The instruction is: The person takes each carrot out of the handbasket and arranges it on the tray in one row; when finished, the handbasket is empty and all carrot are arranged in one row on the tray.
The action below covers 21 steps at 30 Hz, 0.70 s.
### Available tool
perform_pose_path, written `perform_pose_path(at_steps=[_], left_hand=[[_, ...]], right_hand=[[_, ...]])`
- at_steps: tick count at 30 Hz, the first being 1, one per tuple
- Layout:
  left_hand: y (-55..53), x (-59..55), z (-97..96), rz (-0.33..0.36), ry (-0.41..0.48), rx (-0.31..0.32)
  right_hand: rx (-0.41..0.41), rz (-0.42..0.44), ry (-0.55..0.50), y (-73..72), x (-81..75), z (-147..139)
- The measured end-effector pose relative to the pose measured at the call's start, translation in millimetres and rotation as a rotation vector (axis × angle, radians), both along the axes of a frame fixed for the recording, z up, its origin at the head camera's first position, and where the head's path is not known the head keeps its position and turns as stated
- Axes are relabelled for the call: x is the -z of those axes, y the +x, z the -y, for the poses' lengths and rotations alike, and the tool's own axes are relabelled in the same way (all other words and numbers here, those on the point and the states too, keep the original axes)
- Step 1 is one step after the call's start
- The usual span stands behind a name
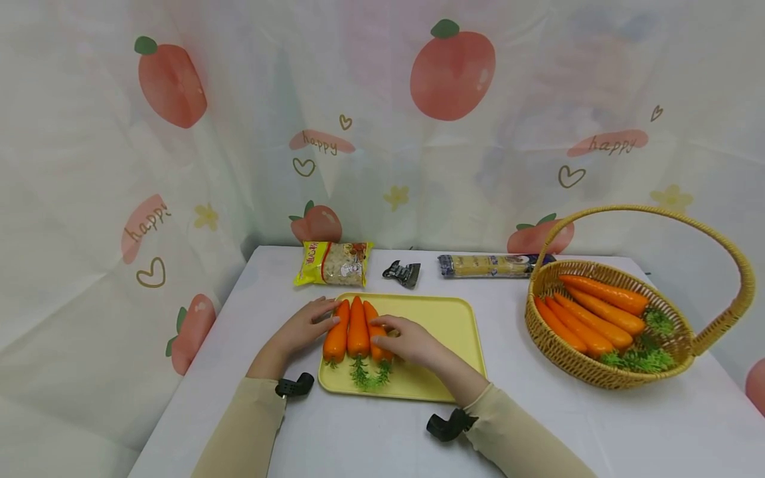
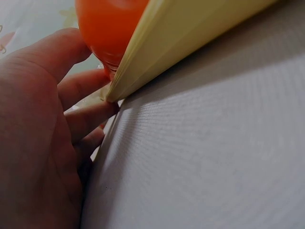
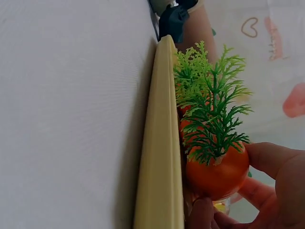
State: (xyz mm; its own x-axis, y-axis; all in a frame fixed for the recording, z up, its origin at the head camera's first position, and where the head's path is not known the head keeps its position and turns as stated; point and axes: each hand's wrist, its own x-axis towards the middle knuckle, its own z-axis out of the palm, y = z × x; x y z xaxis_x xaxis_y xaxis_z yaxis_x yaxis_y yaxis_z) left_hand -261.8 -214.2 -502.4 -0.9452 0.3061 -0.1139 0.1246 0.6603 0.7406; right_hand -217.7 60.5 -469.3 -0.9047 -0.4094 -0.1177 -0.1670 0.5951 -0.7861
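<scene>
Carrots [image 1: 358, 332] lie between left hand [image 1: 306, 325] and right hand [image 1: 414, 340].

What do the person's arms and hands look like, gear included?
Both arms: plain beige long sleeves. Left hand and right hand: bare, no gloves or rings visible. Each wrist wears a black device with a rounded, bent housing: left device, right device. No legible markings on either.
</scene>
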Motion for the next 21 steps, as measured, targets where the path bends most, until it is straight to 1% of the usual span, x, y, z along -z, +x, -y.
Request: perform_pose_path(at_steps=[6,15,21], left_hand=[[-0.1,-0.1,-0.1,-0.001,-0.01,-0.001],[-0.8,0.7,-0.3,-0.009,-0.014,0.003],[-2.1,1.3,0.2,-0.009,-0.012,0.013]], right_hand=[[0.021,-0.045,0.054,0.1,-1.3,1.3],[0.034,-0.076,0.104,0.0,-7.8,-0.3],[0.023,-0.064,0.091,-0.5,-9.7,-1.5]])
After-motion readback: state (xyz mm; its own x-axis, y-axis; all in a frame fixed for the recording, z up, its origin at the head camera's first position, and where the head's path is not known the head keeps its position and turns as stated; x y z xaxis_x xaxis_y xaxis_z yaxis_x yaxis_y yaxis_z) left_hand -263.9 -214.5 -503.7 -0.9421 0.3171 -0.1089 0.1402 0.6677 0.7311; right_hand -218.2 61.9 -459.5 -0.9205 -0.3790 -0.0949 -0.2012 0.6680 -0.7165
